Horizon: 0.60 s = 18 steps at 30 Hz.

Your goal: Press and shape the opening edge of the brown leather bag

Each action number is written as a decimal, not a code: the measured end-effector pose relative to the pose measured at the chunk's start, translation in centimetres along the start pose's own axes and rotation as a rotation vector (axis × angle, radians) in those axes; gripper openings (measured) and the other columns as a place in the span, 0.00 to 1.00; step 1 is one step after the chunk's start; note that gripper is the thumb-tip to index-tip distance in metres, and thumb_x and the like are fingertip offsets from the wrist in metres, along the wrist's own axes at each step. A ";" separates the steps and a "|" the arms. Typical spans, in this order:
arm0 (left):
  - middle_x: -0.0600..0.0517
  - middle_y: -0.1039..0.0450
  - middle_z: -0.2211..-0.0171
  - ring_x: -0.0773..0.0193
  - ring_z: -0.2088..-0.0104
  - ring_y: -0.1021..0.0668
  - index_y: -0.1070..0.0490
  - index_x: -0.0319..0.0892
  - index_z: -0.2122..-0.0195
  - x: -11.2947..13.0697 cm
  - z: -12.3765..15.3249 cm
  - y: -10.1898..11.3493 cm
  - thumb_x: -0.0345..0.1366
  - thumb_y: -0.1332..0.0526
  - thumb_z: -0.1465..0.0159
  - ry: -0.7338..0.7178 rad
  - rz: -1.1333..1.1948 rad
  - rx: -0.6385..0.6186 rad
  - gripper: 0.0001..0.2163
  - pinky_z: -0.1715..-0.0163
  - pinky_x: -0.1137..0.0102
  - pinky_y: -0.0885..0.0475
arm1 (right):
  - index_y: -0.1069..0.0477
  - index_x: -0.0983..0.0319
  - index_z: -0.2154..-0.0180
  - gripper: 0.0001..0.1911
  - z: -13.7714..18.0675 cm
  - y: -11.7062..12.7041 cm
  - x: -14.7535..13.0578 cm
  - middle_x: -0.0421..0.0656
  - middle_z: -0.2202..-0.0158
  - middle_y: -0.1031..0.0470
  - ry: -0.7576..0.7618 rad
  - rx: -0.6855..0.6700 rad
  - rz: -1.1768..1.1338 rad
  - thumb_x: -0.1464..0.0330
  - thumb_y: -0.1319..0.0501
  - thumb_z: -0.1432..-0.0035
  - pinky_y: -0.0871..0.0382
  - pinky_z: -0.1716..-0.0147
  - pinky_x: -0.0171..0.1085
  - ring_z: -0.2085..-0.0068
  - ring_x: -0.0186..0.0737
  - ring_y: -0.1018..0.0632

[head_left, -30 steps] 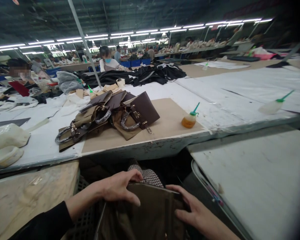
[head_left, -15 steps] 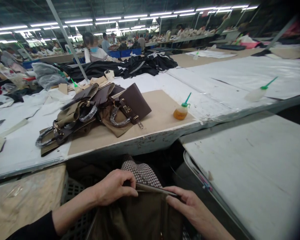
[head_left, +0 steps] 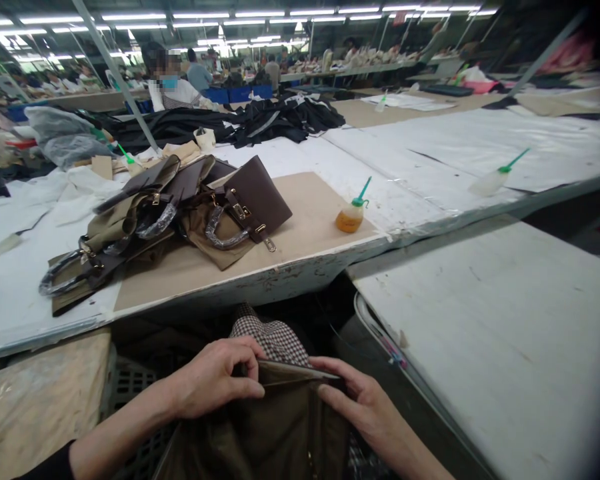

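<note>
A dark olive-brown bag piece (head_left: 285, 427) lies in my lap below the table edge. My left hand (head_left: 215, 377) is curled over its top left edge, fingers closed on it. My right hand (head_left: 363, 407) grips its top right corner, fingers pressed along the edge. A checked cloth (head_left: 275, 337) shows just beyond the bag. On the table ahead a pile of brown handbags (head_left: 180, 207) with wrapped handles rests on a tan board (head_left: 310, 233). A small amber glue bottle (head_left: 351, 215) with a green nozzle stands near the board's right end.
A white worktable (head_left: 480, 167) stretches back, with a second squeeze bottle (head_left: 493, 179) on it. A lower white side table (head_left: 505, 333) is at my right, a worn wooden surface (head_left: 40, 400) at my left. Black fabric (head_left: 260, 123) is heaped further back. Other people sit at far tables.
The view has shifted so the table contents slid left and up. My left fingers have curled from flat on the bag to gripping its top edge; my right hand keeps its hold.
</note>
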<state>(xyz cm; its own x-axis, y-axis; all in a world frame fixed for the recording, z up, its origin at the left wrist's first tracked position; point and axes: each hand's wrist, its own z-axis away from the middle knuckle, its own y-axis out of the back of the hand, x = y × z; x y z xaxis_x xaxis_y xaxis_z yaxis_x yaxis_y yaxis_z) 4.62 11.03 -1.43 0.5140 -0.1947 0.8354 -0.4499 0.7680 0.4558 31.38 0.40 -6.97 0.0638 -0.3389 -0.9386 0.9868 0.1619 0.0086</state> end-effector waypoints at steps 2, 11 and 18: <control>0.56 0.26 0.54 0.64 0.56 0.24 0.27 0.42 0.73 -0.1 0.0 -0.1 0.35 0.31 0.41 0.001 -0.011 0.029 0.07 0.56 0.75 0.34 | 0.27 0.55 0.47 0.18 0.1 -0.2 0.1 0.42 0.46 0.23 0.036 0.040 0.009 0.59 0.36 0.38 0.34 0.43 0.40 0.45 0.46 0.25; 0.56 0.25 0.69 0.64 0.66 0.25 0.30 0.42 0.74 0.0 -0.5 -1.1 0.34 0.34 0.42 0.109 -0.160 0.174 0.06 0.65 0.73 0.35 | 0.20 0.60 0.54 0.20 -0.6 -0.5 -0.6 0.45 0.56 0.17 -0.091 0.047 0.015 0.55 0.34 0.42 0.27 0.53 0.41 0.54 0.50 0.20; 0.55 0.24 0.72 0.63 0.68 0.24 0.28 0.42 0.75 0.7 -1.2 -1.4 0.38 0.35 0.43 0.216 -0.217 0.203 0.07 0.68 0.72 0.36 | 0.18 0.58 0.55 0.19 -0.3 -0.6 -0.6 0.43 0.60 0.16 -0.110 0.085 0.022 0.55 0.32 0.46 0.26 0.56 0.40 0.56 0.50 0.19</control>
<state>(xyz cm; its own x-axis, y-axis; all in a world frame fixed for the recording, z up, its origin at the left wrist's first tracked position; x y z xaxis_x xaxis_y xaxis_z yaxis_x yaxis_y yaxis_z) 6.46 10.55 -1.80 0.7460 -0.1903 0.6382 -0.4380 0.5816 0.6855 30.70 0.83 -6.48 0.0967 -0.4368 -0.8943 0.9937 0.0930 0.0620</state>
